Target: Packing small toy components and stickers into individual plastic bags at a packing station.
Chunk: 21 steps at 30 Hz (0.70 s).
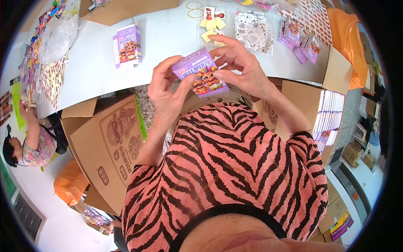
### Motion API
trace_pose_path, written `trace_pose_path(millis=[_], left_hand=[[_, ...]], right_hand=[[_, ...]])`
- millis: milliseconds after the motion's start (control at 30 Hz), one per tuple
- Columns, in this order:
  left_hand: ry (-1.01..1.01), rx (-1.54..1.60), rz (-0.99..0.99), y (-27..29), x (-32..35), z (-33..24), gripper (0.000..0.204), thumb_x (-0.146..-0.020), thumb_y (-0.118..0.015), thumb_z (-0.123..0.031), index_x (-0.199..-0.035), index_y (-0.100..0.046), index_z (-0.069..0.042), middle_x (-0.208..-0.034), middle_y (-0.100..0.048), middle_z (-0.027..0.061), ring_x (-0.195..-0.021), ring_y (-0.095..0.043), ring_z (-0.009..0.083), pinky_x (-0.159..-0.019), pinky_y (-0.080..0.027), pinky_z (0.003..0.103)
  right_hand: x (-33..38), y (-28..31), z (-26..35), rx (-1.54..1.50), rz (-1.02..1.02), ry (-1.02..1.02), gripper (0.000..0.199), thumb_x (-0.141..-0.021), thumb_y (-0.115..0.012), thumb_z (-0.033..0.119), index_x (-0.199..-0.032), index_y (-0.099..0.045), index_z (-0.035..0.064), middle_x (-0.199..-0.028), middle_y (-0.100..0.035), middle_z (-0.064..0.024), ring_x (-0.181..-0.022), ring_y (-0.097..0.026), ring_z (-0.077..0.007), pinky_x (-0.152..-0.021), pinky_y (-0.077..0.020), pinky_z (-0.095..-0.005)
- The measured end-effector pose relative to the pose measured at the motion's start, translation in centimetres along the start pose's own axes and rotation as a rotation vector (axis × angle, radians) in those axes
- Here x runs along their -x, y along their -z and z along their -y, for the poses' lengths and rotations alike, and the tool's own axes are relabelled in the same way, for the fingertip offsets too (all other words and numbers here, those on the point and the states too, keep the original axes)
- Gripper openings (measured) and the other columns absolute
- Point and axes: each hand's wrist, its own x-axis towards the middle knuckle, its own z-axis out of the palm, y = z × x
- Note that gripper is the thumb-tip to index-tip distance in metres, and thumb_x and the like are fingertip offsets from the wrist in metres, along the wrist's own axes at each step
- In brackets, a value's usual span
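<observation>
Both my hands hold one small purple carton (201,74) with cartoon figures printed on it, just in front of my chest. My left hand (166,88) grips its left end with thumb on the front face. My right hand (239,67) pinches its right end and top edge, fingers curled over it. A second purple carton (128,45) of the same kind lies open-ended on the white table (168,33), beyond my left hand. Small yellow paper pieces and a card (213,24) lie in a clear bag just past my right hand.
A clear bag of printed leaflets (253,31) and several purple cartons (299,40) lie at the right of the table. Brown cardboard boxes (111,143) stand below the table; one at right (329,109) holds stacked cartons. Another person (33,143) works at far left.
</observation>
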Motion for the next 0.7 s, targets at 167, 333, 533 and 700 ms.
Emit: trace_pose_path(millis=[167, 333, 533, 700], left_hand=[[-0.032, -0.144, 0.010, 0.1, -0.8, -0.6, 0.059, -0.071, -0.078, -0.007, -0.122, -0.050, -0.001, -0.119, -0.053, 0.0165, -0.107, -0.055, 0.0243, -0.091, -0.047, 0.034], [-0.417, -0.891, 0.499, 0.9, -1.3, -1.7, 0.093, -0.056, -0.081, -0.041, -0.135, -0.043, -0.012, -0.143, -0.035, 0.0137, -0.133, -0.032, 0.0358, -0.109, -0.020, 0.053], [-0.407, -0.893, 0.655, -0.4, -0.6, -1.3, 0.087, -0.057, -0.080, -0.022, -0.135, -0.043, -0.014, -0.140, -0.040, 0.0073, -0.125, -0.044, 0.0258, -0.105, -0.032, 0.045], [-0.482, -0.714, 0.459, -0.8, -1.3, 0.8, 0.072, -0.060, -0.076, -0.010, -0.127, -0.051, -0.008, -0.122, -0.057, 0.0096, -0.107, -0.058, 0.0264, -0.087, -0.049, 0.036]], right_hand=[[0.5, 0.3, -0.4, 0.103, 0.061, -0.073, 0.049, -0.087, -0.062, 0.009, -0.132, -0.042, 0.0060, -0.104, -0.064, -0.0076, -0.091, -0.059, -0.0098, -0.079, -0.0488, -0.0260], [0.3, 1.3, -0.3, 0.153, 0.150, -0.210, 0.046, -0.087, -0.059, 0.007, -0.131, -0.043, 0.0056, -0.098, -0.066, -0.0058, -0.085, -0.059, -0.0088, -0.076, -0.0477, -0.0238], [0.5, 1.1, -1.7, -0.145, 0.174, -0.340, 0.035, -0.088, -0.060, 0.018, -0.118, -0.049, 0.0041, -0.087, -0.066, -0.0070, -0.074, -0.059, -0.0069, -0.070, -0.0480, -0.0237], [0.3, 0.9, -2.0, -0.249, 0.199, -0.395, 0.030, -0.094, -0.051, 0.027, -0.115, -0.050, 0.0051, -0.087, -0.062, -0.0040, -0.072, -0.058, -0.0063, -0.066, -0.0481, -0.0224]])
